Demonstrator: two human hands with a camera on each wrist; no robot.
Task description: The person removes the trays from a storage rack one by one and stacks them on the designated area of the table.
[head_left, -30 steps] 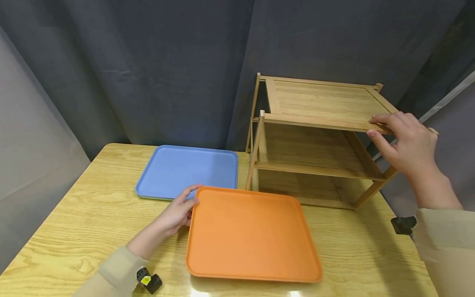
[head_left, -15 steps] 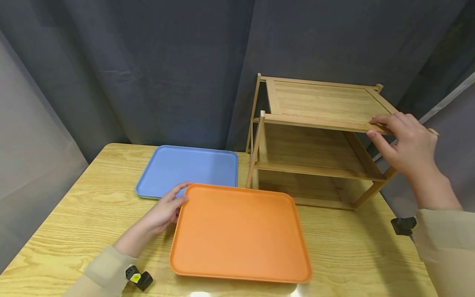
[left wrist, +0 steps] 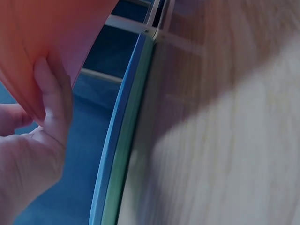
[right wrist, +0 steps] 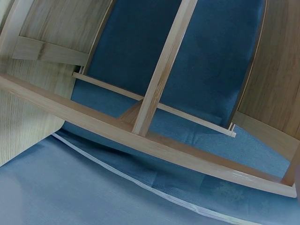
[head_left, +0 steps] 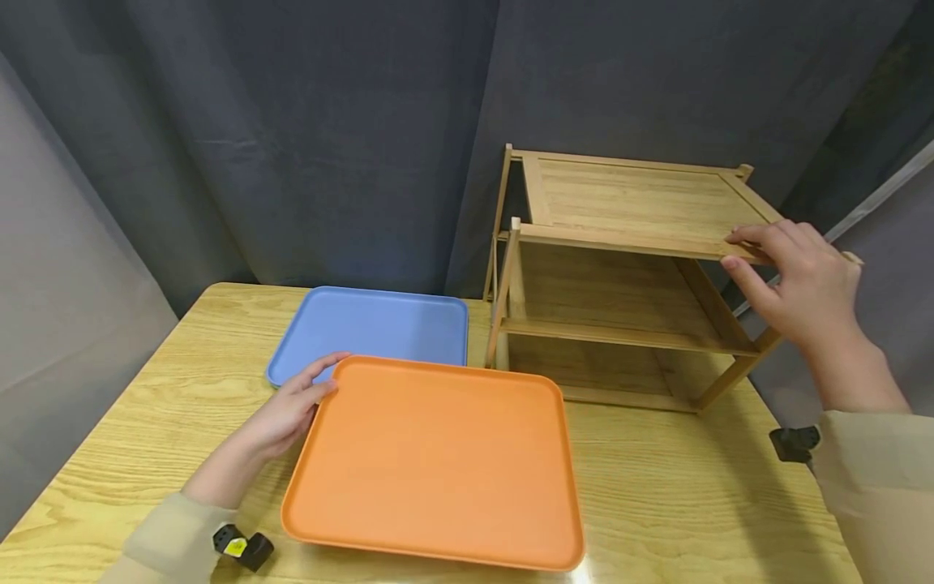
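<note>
Wooden table (head_left: 693, 495), left hand (head_left: 280, 414) pinching orange tray (head_left: 438, 462), right hand (head_left: 795, 280) gripping rack (head_left: 627, 203)

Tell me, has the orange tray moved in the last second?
Yes. The orange tray slid leftward and nearer the camera, away from the wooden rack, held by the left hand.

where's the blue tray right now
In the head view the blue tray lies flat at the table's far left, left of the wooden shelf, its near edge tucked under the orange tray.

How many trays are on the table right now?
2. The orange tray lies nearest the camera, its far left corner gripped by the left hand; the blue tray lies behind it, partly overlapped. None visible on the rack.
</note>
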